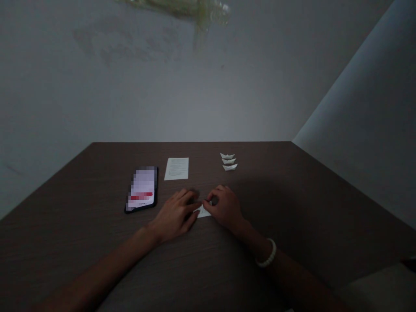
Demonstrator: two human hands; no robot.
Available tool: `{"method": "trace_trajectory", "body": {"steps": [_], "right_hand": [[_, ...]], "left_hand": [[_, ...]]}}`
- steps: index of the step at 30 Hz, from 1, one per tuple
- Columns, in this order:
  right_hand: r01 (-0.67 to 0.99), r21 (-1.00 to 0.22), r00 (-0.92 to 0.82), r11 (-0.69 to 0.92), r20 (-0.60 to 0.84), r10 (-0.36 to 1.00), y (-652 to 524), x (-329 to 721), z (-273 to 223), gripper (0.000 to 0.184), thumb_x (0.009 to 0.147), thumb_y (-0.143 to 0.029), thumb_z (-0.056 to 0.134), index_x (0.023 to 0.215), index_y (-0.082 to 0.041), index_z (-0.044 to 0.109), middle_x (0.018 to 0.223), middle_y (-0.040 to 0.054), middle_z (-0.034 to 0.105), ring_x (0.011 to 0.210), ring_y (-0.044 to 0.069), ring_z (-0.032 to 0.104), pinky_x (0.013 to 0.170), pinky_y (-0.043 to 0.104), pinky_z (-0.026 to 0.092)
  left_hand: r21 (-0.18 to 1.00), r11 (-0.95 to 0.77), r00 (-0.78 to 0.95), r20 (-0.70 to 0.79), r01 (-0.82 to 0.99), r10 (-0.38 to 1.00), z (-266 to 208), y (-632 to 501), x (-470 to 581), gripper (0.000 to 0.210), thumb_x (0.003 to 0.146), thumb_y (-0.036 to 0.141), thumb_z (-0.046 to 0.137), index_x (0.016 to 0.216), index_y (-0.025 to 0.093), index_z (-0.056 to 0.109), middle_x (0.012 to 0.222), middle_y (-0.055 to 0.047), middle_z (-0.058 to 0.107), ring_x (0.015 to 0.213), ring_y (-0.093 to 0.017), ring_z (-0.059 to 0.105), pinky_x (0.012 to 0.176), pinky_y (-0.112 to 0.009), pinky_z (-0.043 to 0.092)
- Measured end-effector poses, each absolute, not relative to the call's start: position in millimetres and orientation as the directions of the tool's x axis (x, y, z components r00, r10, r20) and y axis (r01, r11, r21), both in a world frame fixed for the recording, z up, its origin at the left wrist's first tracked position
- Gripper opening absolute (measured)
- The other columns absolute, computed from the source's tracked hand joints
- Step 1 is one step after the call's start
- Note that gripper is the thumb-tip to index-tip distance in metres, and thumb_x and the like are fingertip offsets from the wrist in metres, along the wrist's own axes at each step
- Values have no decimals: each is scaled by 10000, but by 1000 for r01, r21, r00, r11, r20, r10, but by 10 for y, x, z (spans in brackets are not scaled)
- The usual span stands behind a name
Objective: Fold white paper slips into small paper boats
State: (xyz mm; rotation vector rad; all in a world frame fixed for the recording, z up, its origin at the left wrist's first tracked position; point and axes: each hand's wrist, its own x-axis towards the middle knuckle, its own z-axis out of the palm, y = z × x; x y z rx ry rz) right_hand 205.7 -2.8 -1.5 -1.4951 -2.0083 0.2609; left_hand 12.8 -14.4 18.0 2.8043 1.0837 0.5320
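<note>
on the table [286, 195], counting from the small white paper [204, 211], a phone [142, 190] lies at ten o'clock, a printed sheet [177, 169] at eleven, the left hand [177, 212] at nine with its fingers a bit apart on the paper's edge, the right hand [225, 208] at three with its fingers seeming to pinch the top corner, and three paper boats [229, 161] at one. if the hands pull unevenly, the paper could slip, tear or bend crooked. the fingers hide much of it, and the phone's screen is blurred.
</note>
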Motion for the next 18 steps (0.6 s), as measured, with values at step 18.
{"method": "trace_trajectory", "body": {"steps": [18], "right_hand": [[793, -513, -156, 329, 351, 923, -26, 2191, -29, 65, 735, -198, 673, 676, -201, 646, 758, 8, 625, 753, 159, 543, 716, 278, 384]], "left_hand": [[199, -738, 685, 277, 645, 674, 167, -133, 89, 290, 908, 263, 462, 1113, 195, 656, 1125, -108, 552, 1028, -264, 487, 855, -429, 457]]}}
